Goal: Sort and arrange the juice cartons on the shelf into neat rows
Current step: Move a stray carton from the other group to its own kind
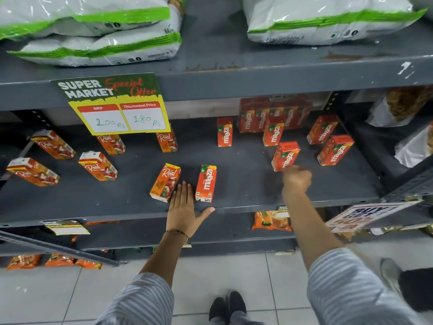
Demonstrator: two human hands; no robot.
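Right hand (297, 178) fingers motion-blurred.

A shop: a "Super Market" price sign (117, 103) on stocked shelving (234, 83).

Our sleeves (145, 299) pale blue with fine white stripes, pushed up our forearms, thin gold bangle (178, 232) on our left wrist, dark shoes (227, 306) at six o'clock

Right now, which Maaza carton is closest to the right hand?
The Maaza carton just above the right hand, its lower end at the blurred fingers. The other loose Maaza cartons stand clear of that hand.
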